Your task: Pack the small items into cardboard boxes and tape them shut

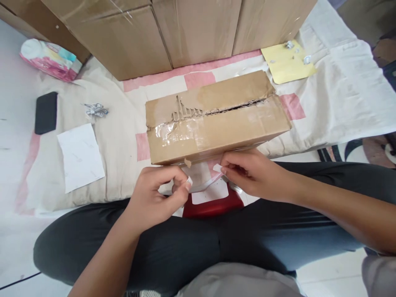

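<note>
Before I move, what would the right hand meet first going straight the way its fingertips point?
Probably the left hand. The right hand points across toward it, though depth is unclear and it might pass alongside instead.

The cardboard box (222, 123) blocks the way straight ahead, and large cartons (198, 33) wall off the space behind it. Bare sheet (120, 159) leaves a lane between box and white paper (81, 156).
</note>
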Action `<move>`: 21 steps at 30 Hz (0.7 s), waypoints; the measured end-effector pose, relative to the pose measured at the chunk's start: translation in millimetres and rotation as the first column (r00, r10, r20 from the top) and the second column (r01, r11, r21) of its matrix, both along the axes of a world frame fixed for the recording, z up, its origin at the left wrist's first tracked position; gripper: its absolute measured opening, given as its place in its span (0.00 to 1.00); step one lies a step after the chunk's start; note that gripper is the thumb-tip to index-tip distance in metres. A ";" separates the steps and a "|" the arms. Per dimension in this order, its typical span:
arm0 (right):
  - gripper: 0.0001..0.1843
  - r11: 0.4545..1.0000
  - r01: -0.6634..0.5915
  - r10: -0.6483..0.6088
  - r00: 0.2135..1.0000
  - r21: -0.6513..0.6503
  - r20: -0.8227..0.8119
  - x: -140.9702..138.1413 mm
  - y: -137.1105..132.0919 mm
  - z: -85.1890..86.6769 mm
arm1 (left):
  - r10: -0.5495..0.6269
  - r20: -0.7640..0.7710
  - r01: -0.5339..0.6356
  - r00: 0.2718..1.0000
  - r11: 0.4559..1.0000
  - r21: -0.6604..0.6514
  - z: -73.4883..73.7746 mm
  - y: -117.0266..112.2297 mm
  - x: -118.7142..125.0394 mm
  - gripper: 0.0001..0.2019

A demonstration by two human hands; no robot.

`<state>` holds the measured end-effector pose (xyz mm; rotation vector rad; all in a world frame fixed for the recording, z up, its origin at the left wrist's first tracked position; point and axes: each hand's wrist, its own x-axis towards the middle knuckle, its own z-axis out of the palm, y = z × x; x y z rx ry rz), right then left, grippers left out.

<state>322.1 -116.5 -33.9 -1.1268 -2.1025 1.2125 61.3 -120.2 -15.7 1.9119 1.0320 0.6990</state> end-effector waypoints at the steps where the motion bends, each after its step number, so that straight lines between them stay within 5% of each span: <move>1: 0.11 1.000 -0.005 0.005 1.000 -0.023 -0.007 -0.3 0.0 -0.5 | -0.011 -0.001 0.011 1.000 1.000 0.004 0.5 0.6 0.4 0.10; 14: 0.14 0.991 -0.054 0.044 0.995 -0.122 -0.085 -6.3 -1.8 6.9 | 0.044 -0.092 -0.039 0.995 0.998 0.058 -4.1 -1.9 4.8 0.07; 21: 0.09 0.977 -0.140 0.165 0.975 0.162 -0.149 -0.9 -6.7 18.9 | -0.022 -0.079 0.025 0.997 0.999 0.044 0.7 -6.3 3.3 0.07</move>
